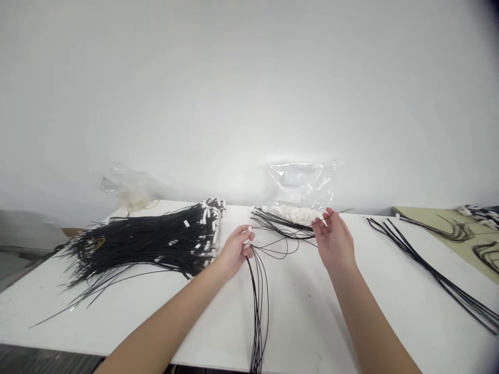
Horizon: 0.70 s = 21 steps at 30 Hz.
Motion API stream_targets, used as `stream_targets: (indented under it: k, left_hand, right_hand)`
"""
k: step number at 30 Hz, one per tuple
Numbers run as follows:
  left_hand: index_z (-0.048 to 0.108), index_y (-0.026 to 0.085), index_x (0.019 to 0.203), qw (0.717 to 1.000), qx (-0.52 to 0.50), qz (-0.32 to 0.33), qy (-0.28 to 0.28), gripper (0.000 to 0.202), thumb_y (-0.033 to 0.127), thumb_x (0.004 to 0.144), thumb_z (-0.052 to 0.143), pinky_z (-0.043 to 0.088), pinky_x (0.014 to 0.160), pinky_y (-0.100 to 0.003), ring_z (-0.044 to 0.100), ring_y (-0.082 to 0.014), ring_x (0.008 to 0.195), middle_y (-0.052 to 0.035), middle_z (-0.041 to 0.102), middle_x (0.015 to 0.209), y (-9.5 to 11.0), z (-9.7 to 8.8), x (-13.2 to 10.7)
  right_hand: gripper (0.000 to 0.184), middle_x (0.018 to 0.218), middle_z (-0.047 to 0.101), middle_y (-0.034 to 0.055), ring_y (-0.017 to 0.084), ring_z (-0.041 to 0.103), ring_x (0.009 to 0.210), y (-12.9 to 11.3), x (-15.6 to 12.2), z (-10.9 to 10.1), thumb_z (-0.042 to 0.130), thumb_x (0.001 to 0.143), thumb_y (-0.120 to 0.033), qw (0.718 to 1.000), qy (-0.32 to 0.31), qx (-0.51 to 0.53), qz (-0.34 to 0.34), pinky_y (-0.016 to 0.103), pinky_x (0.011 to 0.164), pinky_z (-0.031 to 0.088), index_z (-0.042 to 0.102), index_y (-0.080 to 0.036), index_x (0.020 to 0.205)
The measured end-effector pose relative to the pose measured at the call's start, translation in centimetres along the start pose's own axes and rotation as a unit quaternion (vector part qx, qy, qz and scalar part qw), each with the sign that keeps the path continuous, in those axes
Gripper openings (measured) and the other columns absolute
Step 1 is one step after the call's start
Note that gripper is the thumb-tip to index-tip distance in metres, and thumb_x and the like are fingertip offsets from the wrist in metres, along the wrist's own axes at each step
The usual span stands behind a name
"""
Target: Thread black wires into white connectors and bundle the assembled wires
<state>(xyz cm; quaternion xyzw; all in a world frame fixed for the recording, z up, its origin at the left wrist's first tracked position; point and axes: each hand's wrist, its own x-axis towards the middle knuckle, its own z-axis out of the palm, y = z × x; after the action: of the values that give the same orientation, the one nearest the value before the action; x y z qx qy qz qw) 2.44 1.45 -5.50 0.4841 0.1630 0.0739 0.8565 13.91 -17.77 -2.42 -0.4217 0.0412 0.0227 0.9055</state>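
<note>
Between its thumb and fingers, my left hand (pixel 233 253) pinches a small white connector (pixel 250 229), partly covered by the fingertips. A bundle of thin black wires (pixel 257 317) hangs from this hand toward the table's front edge. Thin wires also loop out from it to the right. To the right, my right hand (pixel 337 243) is raised with its fingers curled round a single thin black wire (pixel 343 212), whose tip sticks out past the fingers. Behind both hands lies a loose bunch of black wires (pixel 275 224) with white ends.
A large pile of black wires (pixel 144 241) with white connectors covers the left of the white table (pixel 304 322). A clear plastic bag (pixel 298 213) of white connectors leans on the wall. More wires (pixel 436 275) lie right, beside a green mat (pixel 423 212). Another clear bag (pixel 130 192) sits back left.
</note>
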Motion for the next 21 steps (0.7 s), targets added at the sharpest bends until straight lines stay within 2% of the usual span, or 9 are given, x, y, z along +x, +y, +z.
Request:
stream_targets:
  k: [2, 4, 6, 8, 11, 16, 21]
  left_hand:
    - [0.045, 0.023, 0.088, 1.0, 0.008, 0.0, 0.002, 0.023, 0.03, 0.071, 0.057, 0.022, 0.04, -0.016, 0.025, 0.0013, 0.038, 0.0065, 0.04, 0.07, 0.0, 0.0, -0.1]
    - [0.045, 0.022, 0.087, 1.0, 0.018, 0.001, 0.003, 0.023, 0.032, 0.071, 0.057, 0.022, 0.04, -0.017, 0.026, 0.0013, 0.038, 0.0059, 0.042, 0.072, 0.1, 0.0, -0.2]
    - [0.045, 0.022, 0.087, 1.0, 0.029, 0.003, -0.001, 0.023, 0.034, 0.072, 0.056, 0.021, 0.041, -0.017, 0.026, 0.0013, 0.039, 0.0053, 0.043, 0.075, 0.0, 0.0, -0.2]
    - [0.045, 0.022, 0.087, 0.999, 0.037, 0.007, -0.005, 0.023, 0.036, 0.073, 0.056, 0.021, 0.041, -0.016, 0.026, 0.0013, 0.04, 0.0049, 0.044, 0.076, 0.0, 0.1, -0.2]
    - [0.045, 0.021, 0.087, 0.999, 0.043, 0.012, -0.009, 0.025, 0.039, 0.073, 0.055, 0.019, 0.04, -0.016, 0.024, 0.0009, 0.042, 0.0043, 0.044, 0.076, 0.0, 0.2, -0.2]
    - [0.046, 0.02, 0.088, 0.998, 0.053, 0.004, -0.038, 0.025, 0.04, 0.074, 0.054, 0.019, 0.04, -0.016, 0.026, -0.0005, 0.045, 0.003, 0.044, 0.077, 0.3, 0.5, -0.5]
    - [0.046, 0.02, 0.089, 0.996, 0.06, 0.005, -0.068, 0.025, 0.041, 0.075, 0.052, 0.021, 0.041, -0.016, 0.028, -0.0012, 0.046, 0.0024, 0.045, 0.077, 0.5, 0.8, -0.9]
  right_hand:
    - [0.032, 0.087, 0.051, -0.0024, 0.006, 0.054, 0.071, -0.6, 0.2, 0.0, 0.069, 0.066, -0.034, 0.999, 0.002, 0.053, -0.001, 0.021, 0.071, 0.051, 0.061, -0.021, 0.093]
    - [0.032, 0.078, 0.049, -0.0044, 0.002, 0.048, 0.061, -1.1, 0.0, 0.1, 0.069, 0.067, -0.03, 0.997, -0.033, 0.076, 0.007, 0.016, 0.062, 0.049, 0.06, -0.021, 0.096]
    - [0.03, 0.066, 0.043, -0.0062, 0.001, 0.039, 0.05, -1.2, -0.5, 0.2, 0.067, 0.069, -0.03, 0.993, -0.099, 0.053, 0.021, 0.013, 0.047, 0.042, 0.06, -0.021, 0.097]
    - [0.025, 0.06, 0.04, -0.0064, 0.001, 0.03, 0.044, -0.9, -1.3, 0.5, 0.067, 0.069, -0.031, 0.986, -0.164, -0.017, 0.037, 0.014, 0.037, 0.031, 0.062, -0.02, 0.091]
    - [0.023, 0.056, 0.044, -0.0037, 0.002, 0.026, 0.04, 0.2, -2.6, 1.0, 0.069, 0.063, -0.036, 0.961, -0.215, -0.169, 0.038, 0.017, 0.034, 0.022, 0.063, -0.017, 0.074]
    - [0.028, 0.05, 0.042, -0.002, 0.006, 0.031, 0.043, 1.9, -4.1, 1.7, 0.068, 0.062, -0.042, 0.899, -0.249, -0.358, -0.041, 0.02, 0.037, 0.025, 0.066, -0.015, 0.068]
    - [0.028, 0.055, 0.05, 0.0002, 0.008, 0.037, 0.049, 2.3, -3.8, 1.4, 0.063, 0.066, -0.043, 0.869, -0.256, -0.414, -0.089, 0.021, 0.042, 0.03, 0.066, -0.016, 0.069]
